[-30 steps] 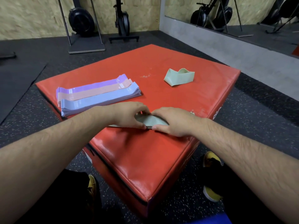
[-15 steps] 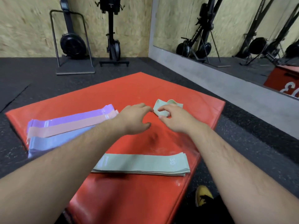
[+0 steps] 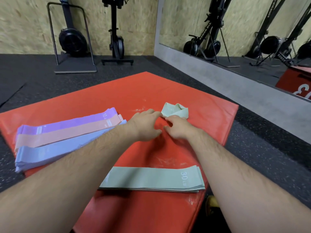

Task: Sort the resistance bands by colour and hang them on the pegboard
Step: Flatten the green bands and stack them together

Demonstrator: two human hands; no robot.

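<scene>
Far left on the red padded vinyl counter [image 3: 168, 91], we've got a fanned pile of flat fabric resistance bands. The purple band [image 3: 67, 124] marked 10 LB lies farthest back, the peach-pink band [image 3: 67, 134] overlaps its near edge, and the pale blue bands [image 3: 55, 153], several layered, sit nearest the counter's left edge. Moving along, the left forearm crosses the right end of that pile, and here's the left grip [image 3: 144, 126]: released, fingers stretched forward, fingertips right at the left corner of the crumpled sage-green fabric band [image 3: 176, 111], thumb spread low and away. Down by the near edge, between the two forearms, a neat stack of flat sage-green bands [image 3: 151, 179] lies lengthwise, the top one reading 30 LB at its right end. Back up to that crumpled band: it sits folded over itself toward the counter's far right side, well apart from both piles. The right grip [image 3: 178, 129] is just beside the left, fingers bent onto the band's near edge, thumb low and off the fabric. Whether it has a real hold, I cannot tell. Off to the right, a wall mirror [image 3: 235, 31] reflects black gym machines.
</scene>
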